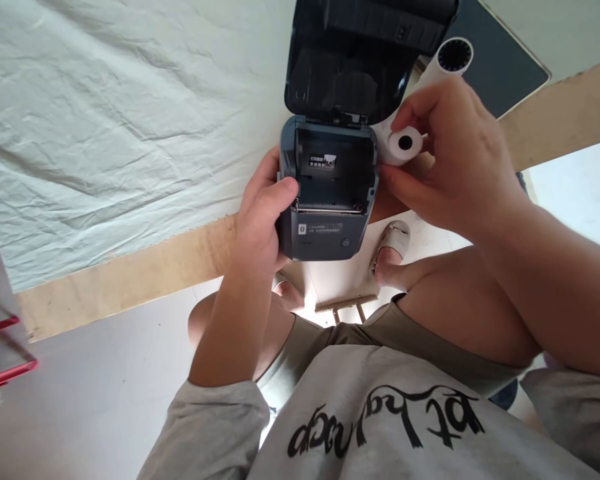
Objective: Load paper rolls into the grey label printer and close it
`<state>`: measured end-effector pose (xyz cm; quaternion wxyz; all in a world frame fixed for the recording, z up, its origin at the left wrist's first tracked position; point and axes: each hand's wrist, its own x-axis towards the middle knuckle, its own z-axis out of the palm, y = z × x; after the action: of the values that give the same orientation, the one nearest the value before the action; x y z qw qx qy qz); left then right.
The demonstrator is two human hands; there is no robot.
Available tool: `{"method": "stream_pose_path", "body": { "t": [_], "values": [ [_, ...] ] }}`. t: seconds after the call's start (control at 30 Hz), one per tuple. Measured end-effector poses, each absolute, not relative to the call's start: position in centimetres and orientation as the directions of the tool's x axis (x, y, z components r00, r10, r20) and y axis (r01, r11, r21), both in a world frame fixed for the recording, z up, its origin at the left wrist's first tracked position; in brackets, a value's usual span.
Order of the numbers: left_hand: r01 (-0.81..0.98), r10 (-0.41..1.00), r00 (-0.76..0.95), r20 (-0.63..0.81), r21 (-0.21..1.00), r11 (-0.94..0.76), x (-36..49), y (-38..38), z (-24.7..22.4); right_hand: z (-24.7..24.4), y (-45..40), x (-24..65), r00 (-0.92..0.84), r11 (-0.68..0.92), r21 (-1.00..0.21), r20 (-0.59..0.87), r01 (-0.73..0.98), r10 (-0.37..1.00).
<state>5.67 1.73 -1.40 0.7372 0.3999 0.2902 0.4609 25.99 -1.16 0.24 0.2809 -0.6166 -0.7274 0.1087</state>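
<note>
A dark blue-grey label printer is held up in front of me, its black lid swung open and its inner compartment showing a small printed sticker. My left hand grips the printer's left side, with the thumb over the rim. At the printer's right side, my right hand holds a small white paper roll between thumb and fingers, its dark core hole facing me. The roll is close beside the printer; whether they touch is hard to tell.
A larger white roll with a black core lies beyond my right hand, by a dark flat panel. A pale wrinkled cloth covers the table, whose wooden edge runs before me. A red-edged rack stands at lower left.
</note>
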Motion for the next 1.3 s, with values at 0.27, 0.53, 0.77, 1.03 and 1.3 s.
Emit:
{"method": "stream_pose_path", "body": {
  "t": [0.27,0.53,0.77,1.03,1.3],
  "values": [
    [-0.416,0.902,0.426,-0.066,0.872,0.260,5.5,1.8,-1.4,0.8,-1.2,25.8,-0.140,0.226,-0.482,0.208,0.846,0.968],
    [-0.457,0.906,0.422,-0.045,0.852,0.255,5.7,1.8,-1.4,0.5,-1.2,26.3,-0.142,0.233,-0.624,0.193,0.746,0.971],
    [-0.401,0.892,0.444,-0.086,0.871,0.284,5.5,1.8,-1.2,0.2,-1.1,26.2,-0.062,0.167,-0.514,0.215,0.841,0.975],
    [-0.415,0.897,0.434,-0.086,0.865,0.283,5.5,1.8,-1.3,0.3,-0.9,26.3,-0.164,0.241,-0.476,0.198,0.846,0.966],
    [-0.400,0.898,0.428,-0.100,0.870,0.288,5.5,1.7,-1.1,-0.2,-0.8,26.7,-0.141,0.227,-0.490,0.207,0.841,0.968]
  ]
}}
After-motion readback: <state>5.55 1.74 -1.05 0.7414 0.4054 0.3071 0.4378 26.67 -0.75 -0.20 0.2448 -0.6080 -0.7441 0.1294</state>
